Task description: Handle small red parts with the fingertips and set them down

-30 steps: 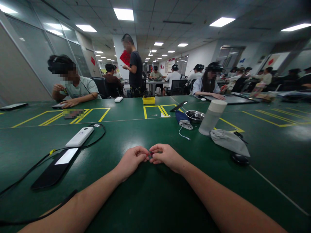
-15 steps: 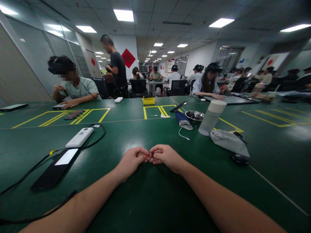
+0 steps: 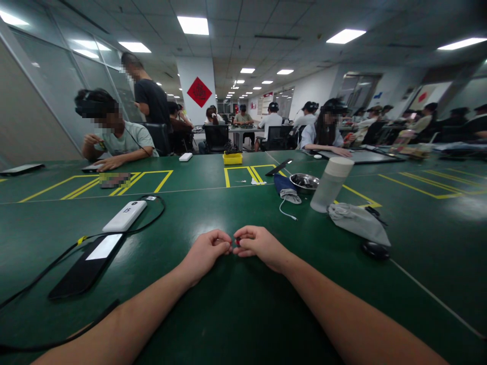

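My left hand [image 3: 207,252] and my right hand [image 3: 262,247] face each other just over the green table [image 3: 198,213], fingertips a small gap apart. Between the thumb and fingers of the right hand sits a small red-and-black piece [image 3: 238,242], too tiny to name its kind. The left hand is closed in a pinch; a trace of red shows at its fingertips, but what it holds is mostly hidden.
Left lies a white power bank [image 3: 125,215] with a black cable beside a long black case [image 3: 81,268]. On the right stand a frosted bottle [image 3: 332,185], a metal bowl [image 3: 304,181], a grey pouch [image 3: 357,223] and a black mouse [image 3: 375,250]. People sit across the table.
My fingertips have drawn slightly apart, and the red-and-black piece in my right hand shows more plainly. Orange at the left fingertips shows less. A standing person behind has moved left.
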Motion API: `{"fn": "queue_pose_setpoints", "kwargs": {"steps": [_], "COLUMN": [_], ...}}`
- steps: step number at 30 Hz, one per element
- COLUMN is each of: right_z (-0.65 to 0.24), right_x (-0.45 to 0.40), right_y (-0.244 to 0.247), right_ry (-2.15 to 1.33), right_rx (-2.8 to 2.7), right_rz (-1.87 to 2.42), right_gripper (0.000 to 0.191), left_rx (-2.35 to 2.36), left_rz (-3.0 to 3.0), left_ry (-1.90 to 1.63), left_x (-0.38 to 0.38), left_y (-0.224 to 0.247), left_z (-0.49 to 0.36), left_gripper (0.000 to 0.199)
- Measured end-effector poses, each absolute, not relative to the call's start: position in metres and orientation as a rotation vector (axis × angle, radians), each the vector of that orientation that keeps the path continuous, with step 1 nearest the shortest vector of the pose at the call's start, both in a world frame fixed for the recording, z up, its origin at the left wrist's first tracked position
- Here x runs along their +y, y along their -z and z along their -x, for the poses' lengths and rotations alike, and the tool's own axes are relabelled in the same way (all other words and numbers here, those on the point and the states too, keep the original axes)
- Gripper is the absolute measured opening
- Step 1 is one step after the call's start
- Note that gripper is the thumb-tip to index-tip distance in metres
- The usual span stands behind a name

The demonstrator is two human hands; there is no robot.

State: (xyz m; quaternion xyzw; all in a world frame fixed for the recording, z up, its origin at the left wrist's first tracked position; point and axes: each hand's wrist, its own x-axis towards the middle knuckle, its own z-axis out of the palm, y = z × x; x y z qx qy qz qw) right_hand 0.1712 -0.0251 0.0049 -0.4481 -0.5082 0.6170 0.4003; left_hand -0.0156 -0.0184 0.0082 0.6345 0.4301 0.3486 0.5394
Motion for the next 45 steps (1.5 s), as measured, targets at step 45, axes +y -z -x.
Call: {"fn": "queue_pose_setpoints", "kwargs": {"steps": [45], "right_z": [-0.1721], "right_x": [-0.0244], "right_y": [-0.0021], "right_ry": [-1.551], "right_rx": [-1.371], "right_rz": [1.112], "right_gripper": [0.027], "left_rx": [0.979], "left_rz": [-1.461], "left_ry": [-0.812], "left_x": [-0.0176], "left_y": [-0.0114], "left_z": [0.0138], "left_gripper": [0.015]}}
